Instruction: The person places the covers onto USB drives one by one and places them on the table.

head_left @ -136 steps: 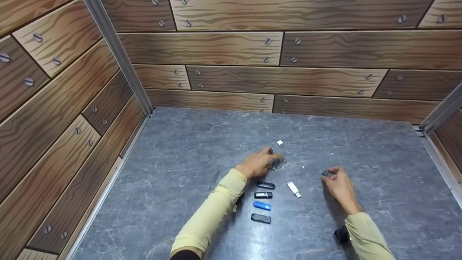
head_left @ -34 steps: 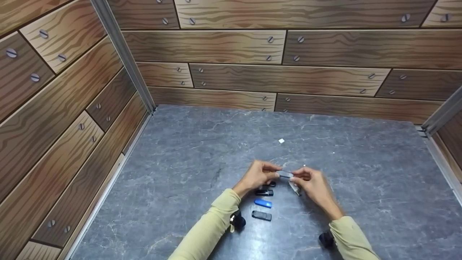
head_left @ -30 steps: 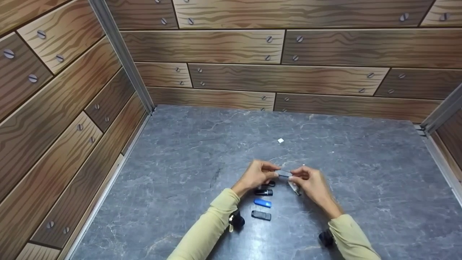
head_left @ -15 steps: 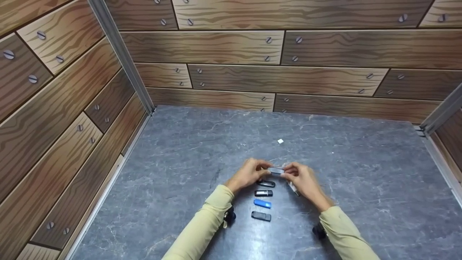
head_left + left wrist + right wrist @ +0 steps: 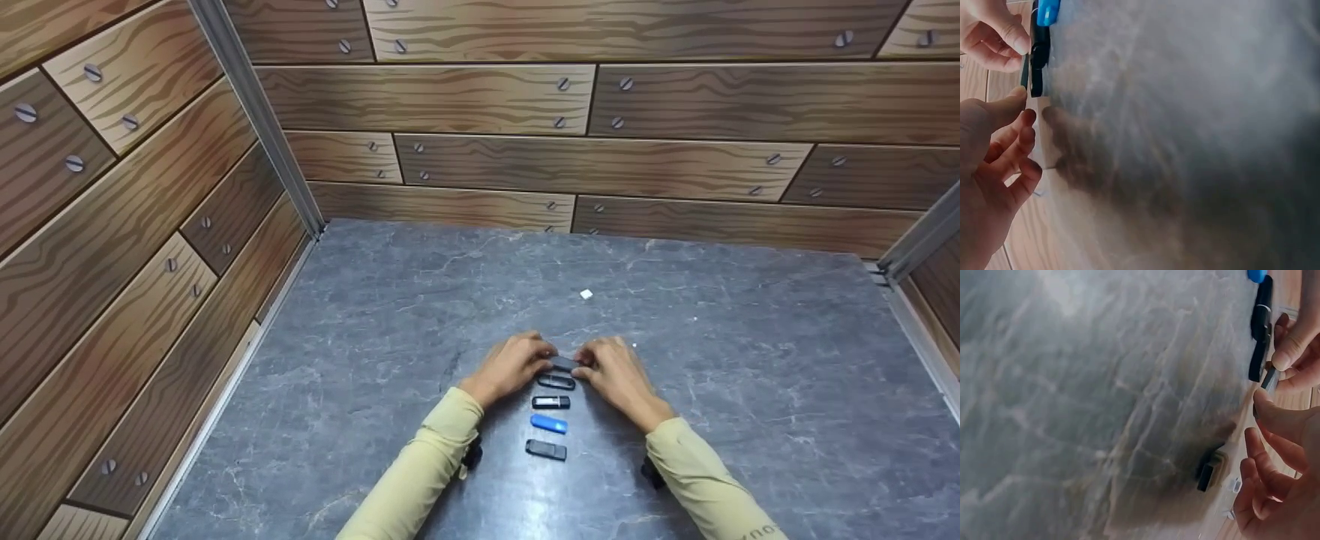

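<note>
A dark grey USB flash drive (image 5: 562,364) is pinched by its two ends between my hands, just beyond a row of other drives. My left hand (image 5: 512,365) grips the left end with thumb and fingers, my right hand (image 5: 613,373) the right end. In the left wrist view the drive (image 5: 1024,73) appears edge-on. Nearest below it lies a black flash drive (image 5: 556,382), followed by a black one with a silver band (image 5: 551,403), a blue one (image 5: 549,424) and a dark grey one (image 5: 546,450).
A small white square piece (image 5: 586,294) lies farther back on the grey marbled table (image 5: 405,300). Under my right hand, the right wrist view shows another USB stick (image 5: 1213,469), which the hand hides in the head view. Wood-patterned walls (image 5: 480,97) enclose the table.
Both hands first came together on the dark grey drive from apart. They have since carried it left and lowered it toward the far end of the row. The white stick became hidden.
</note>
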{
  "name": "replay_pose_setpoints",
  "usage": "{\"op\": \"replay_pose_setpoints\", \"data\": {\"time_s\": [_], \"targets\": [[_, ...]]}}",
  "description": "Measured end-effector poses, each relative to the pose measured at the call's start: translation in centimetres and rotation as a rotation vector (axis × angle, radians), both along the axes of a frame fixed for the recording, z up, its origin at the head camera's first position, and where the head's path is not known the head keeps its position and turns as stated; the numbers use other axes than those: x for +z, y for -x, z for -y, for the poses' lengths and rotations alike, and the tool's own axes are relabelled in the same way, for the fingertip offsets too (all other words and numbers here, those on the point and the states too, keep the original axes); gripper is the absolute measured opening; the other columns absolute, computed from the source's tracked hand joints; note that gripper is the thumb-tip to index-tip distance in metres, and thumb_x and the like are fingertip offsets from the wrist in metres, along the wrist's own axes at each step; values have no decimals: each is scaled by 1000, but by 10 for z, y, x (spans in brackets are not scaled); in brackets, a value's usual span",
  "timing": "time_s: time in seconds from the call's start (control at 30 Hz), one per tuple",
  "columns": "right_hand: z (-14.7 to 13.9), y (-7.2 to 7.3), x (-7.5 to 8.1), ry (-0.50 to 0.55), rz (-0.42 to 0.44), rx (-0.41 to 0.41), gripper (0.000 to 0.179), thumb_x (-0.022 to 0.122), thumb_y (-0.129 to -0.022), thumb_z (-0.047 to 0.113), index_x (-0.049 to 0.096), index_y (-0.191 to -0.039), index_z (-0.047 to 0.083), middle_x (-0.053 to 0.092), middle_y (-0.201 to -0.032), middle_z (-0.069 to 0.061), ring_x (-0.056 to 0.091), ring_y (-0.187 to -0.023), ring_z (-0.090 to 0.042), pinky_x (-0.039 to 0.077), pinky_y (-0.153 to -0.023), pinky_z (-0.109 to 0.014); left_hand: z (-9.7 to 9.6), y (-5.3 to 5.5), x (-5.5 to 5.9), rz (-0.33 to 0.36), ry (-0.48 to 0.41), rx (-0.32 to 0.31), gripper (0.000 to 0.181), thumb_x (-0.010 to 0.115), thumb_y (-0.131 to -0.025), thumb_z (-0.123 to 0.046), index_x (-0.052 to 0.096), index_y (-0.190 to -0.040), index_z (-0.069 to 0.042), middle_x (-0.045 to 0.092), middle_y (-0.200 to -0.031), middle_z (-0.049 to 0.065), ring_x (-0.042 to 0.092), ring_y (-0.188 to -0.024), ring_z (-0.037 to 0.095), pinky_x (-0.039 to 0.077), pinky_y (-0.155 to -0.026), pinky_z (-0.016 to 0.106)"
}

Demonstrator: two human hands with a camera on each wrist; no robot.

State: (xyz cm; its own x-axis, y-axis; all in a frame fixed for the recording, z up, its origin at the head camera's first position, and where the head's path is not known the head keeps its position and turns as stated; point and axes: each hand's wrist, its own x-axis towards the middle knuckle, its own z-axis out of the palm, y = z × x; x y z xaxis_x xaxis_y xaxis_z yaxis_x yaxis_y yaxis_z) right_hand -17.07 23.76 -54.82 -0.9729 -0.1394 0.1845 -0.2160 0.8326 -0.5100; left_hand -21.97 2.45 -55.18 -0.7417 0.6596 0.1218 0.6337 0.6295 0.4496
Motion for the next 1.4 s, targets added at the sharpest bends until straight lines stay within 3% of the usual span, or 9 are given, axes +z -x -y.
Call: {"op": "replay_pose_setpoints", "data": {"time_s": [0.2,0.47,0.73,0.83,1.0,1.2,1.4], "targets": [[5,1,0,-34,13,-11,14,87,-83,14,79,-92,9,74,-84,-6,62,-88,-30,50,-85,-50,1,-2,1,-6,60,41,26,70,-102,-26,78,-126,-21,71,-114,-1,71,-102,15,60,-89,29],[5,2,2,52,71,-8,13,87,-82,9,80,-92,5,75,-78,-6,65,-79,-22,53,-78,-43,-2,-3,1,-18,52,50,24,73,-99,-23,80,-122,-20,71,-108,0,71,-97,15,60,-84,29],[-17,-2,9,187,149,28,21,80,-88,4,78,-108,-2,78,-92,-14,65,-79,-15,53,-74,-29,-1,0,3,31,50,35,26,72,-100,-20,78,-125,-15,72,-115,3,72,-106,19,61,-93,29],[-30,-5,13,198,159,46,17,75,-92,3,78,-108,-2,80,-98,-17,65,-81,-15,51,-75,-27,1,6,8,47,39,48,25,71,-100,-18,78,-124,-13,74,-118,4,73,-111,20,61,-97,31],[-52,-11,15,176,207,152,19,64,-98,1,76,-112,-3,78,-110,-21,65,-89,-16,50,-78,-26,-2,20,13,66,60,60,25,69,-102,-20,77,-125,-14,76,-122,4,73,-114,21,60,-99,33],[-67,-16,10,219,207,288,28,61,-95,-8,74,-118,-1,76,-114,-22,64,-91,-18,48,-81,-22,-15,40,10,96,15,3,22,71,-101,-18,79,-120,-13,80,-119,4,74,-116,20,58,-103,32],[-73,-23,6,225,171,329,36,61,-91,-13,74,-121,2,73,-112,-18,60,-96,-24,47,-89,-27,-28,59,7,162,-60,-24,19,70,-100,-12,80,-117,-8,80,-115,8,75,-111,22,58,-101,29]]}}
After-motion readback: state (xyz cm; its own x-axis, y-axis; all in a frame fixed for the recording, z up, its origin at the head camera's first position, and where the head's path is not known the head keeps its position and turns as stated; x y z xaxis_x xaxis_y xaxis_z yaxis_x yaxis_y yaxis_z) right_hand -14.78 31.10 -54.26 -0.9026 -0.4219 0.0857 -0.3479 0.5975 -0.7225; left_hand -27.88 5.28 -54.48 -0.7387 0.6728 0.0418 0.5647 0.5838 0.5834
